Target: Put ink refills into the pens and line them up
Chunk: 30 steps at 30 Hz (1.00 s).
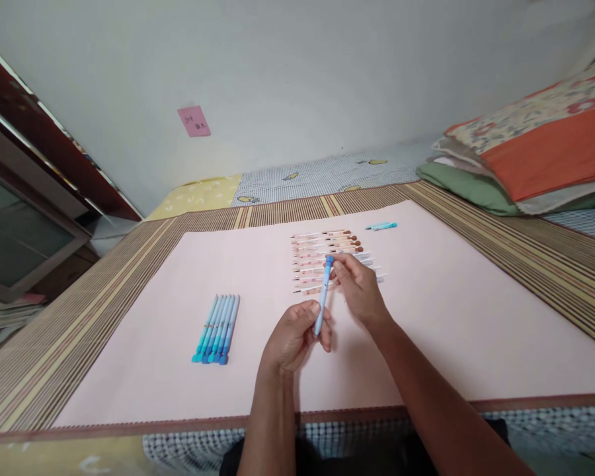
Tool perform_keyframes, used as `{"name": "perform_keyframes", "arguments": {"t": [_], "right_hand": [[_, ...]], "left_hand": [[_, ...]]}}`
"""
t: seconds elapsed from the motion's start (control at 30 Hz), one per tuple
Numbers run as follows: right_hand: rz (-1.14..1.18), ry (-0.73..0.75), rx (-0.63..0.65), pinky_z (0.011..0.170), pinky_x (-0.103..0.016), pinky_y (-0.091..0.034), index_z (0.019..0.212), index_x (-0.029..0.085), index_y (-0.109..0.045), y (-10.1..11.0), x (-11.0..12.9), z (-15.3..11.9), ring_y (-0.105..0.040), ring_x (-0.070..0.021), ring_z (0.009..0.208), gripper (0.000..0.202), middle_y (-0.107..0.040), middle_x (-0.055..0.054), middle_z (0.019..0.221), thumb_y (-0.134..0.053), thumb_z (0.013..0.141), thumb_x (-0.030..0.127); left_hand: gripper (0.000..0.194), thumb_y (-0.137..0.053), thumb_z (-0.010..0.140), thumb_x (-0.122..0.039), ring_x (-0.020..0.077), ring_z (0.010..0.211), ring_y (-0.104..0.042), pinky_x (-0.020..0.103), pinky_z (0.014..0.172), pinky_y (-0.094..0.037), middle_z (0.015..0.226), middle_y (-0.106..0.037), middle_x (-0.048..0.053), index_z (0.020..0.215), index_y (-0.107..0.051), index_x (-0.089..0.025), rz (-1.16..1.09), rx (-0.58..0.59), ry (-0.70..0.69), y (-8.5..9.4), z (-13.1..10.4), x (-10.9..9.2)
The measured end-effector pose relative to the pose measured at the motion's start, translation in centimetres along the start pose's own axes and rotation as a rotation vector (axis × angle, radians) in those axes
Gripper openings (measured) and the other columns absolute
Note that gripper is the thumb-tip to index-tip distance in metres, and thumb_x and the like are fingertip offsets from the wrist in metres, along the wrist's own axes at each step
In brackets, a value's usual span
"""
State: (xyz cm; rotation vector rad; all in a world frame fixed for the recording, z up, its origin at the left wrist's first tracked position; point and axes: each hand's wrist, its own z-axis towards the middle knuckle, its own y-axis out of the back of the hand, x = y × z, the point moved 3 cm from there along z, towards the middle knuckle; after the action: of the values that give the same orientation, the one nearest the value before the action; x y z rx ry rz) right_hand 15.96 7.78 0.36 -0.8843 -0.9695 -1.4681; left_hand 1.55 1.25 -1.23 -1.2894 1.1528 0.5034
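Observation:
A light blue pen (324, 291) with a darker blue top is held up between my two hands, its top end away from me. My left hand (297, 334) grips its lower part between thumb and fingers. At the top end, my right hand (357, 285) pinches it with thumb and forefinger. Beneath and behind my hands lies a row of pale pens (310, 248), some with brown tops; the right hand hides part of them. To the left, several blue and turquoise pens (218, 328) lie side by side.
A pink mat (143, 317) covers the middle of a striped bamboo mat (44, 370). Two small turquoise pieces (384, 226) lie near the mat's far edge. Folded bedding (540, 152) is stacked at the right. A pink note (194, 121) sticks to the wall.

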Motion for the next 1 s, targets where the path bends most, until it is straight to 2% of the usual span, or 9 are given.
{"name": "perform_keyframes", "arguments": {"t": [0.1, 0.17, 0.4, 0.53, 0.73, 0.87, 0.93, 1.0], "right_hand": [[-0.065, 0.054, -0.026, 0.075, -0.032, -0.049, 0.098, 0.023, -0.067, -0.1, 0.6, -0.3, -0.063, -0.0198, 0.078, 0.026, -0.068, -0.003, 0.085, -0.050, 0.097, 0.042], [-0.036, 0.037, -0.024, 0.073, -0.031, -0.050, 0.099, 0.022, -0.067, -0.2, 0.6, -0.4, -0.063, -0.0200, 0.080, 0.028, -0.068, -0.004, 0.086, -0.051, 0.096, 0.045], [0.230, -0.149, 0.028, 0.066, -0.031, -0.051, 0.123, 0.023, -0.065, -0.8, -1.3, -0.1, -0.063, -0.0182, 0.076, 0.047, -0.070, -0.008, 0.101, -0.053, 0.094, 0.058], [0.227, -0.151, 0.030, 0.066, -0.030, -0.052, 0.128, 0.025, -0.063, -0.6, -1.7, 0.0, -0.063, -0.0177, 0.077, 0.049, -0.069, -0.008, 0.103, -0.052, 0.094, 0.058], [0.195, -0.135, 0.032, 0.066, -0.031, -0.051, 0.119, 0.024, -0.067, -0.3, -1.5, 0.2, -0.063, -0.0184, 0.077, 0.045, -0.069, -0.007, 0.096, -0.053, 0.093, 0.058], [0.271, -0.187, 0.003, 0.063, -0.028, -0.049, 0.114, 0.022, -0.069, -0.2, -1.2, 0.1, -0.061, -0.0161, 0.072, 0.043, -0.068, -0.004, 0.084, -0.062, 0.089, 0.056], [0.328, -0.269, 0.049, 0.055, -0.025, -0.043, 0.102, 0.019, -0.070, -0.2, -1.1, 0.0, -0.054, -0.0124, 0.061, 0.038, -0.063, -0.001, 0.072, -0.068, 0.085, 0.053], [0.380, -0.359, 0.164, 0.048, -0.023, -0.036, 0.088, 0.017, -0.069, -0.3, -1.0, -0.2, -0.045, -0.0090, 0.051, 0.035, -0.055, 0.003, 0.060, -0.074, 0.081, 0.051]], "left_hand": [[0.043, -0.076, 0.078, -0.053, 0.0123, 0.041, -0.052, 0.025, 0.051, -0.041, 0.048, -0.061, 0.003, 0.079, -0.063, -0.012, -0.006, -0.018, -0.007, -0.2, 0.1, 0.3], [0.043, -0.076, 0.077, -0.054, 0.0121, 0.041, -0.052, 0.025, 0.051, -0.041, 0.048, -0.061, 0.002, 0.079, -0.063, -0.013, -0.014, -0.025, -0.020, -0.2, 0.2, 0.5], [0.041, -0.073, 0.081, -0.052, 0.0125, 0.042, -0.053, 0.025, 0.051, -0.042, 0.049, -0.062, 0.003, 0.082, -0.065, -0.012, -0.004, -0.003, -0.012, 0.0, 0.4, 0.2], [0.040, -0.072, 0.082, -0.051, 0.0132, 0.042, -0.055, 0.025, 0.050, -0.042, 0.050, -0.063, 0.004, 0.082, -0.065, -0.011, -0.015, 0.012, 0.011, 0.2, 0.4, 0.2], [0.039, -0.073, 0.081, -0.050, 0.0135, 0.042, -0.055, 0.024, 0.050, -0.041, 0.050, -0.064, 0.005, 0.081, -0.065, -0.011, -0.026, 0.016, 0.024, 0.3, 0.3, 0.3], [0.041, -0.070, 0.083, -0.052, 0.0132, 0.043, -0.055, 0.024, 0.051, -0.040, 0.051, -0.064, 0.004, 0.083, -0.065, -0.012, 0.013, 0.011, 0.015, 0.3, 0.2, 0.1], [0.039, -0.068, 0.085, -0.052, 0.0124, 0.044, -0.055, 0.023, 0.052, -0.038, 0.052, -0.064, 0.004, 0.084, -0.064, -0.012, 0.063, 0.015, -0.003, 0.3, 0.2, 0.0], [0.037, -0.066, 0.087, -0.050, 0.0118, 0.045, -0.054, 0.023, 0.054, -0.038, 0.052, -0.063, 0.002, 0.085, -0.063, -0.014, 0.127, 0.012, -0.018, 0.2, 0.3, -0.1]]}}
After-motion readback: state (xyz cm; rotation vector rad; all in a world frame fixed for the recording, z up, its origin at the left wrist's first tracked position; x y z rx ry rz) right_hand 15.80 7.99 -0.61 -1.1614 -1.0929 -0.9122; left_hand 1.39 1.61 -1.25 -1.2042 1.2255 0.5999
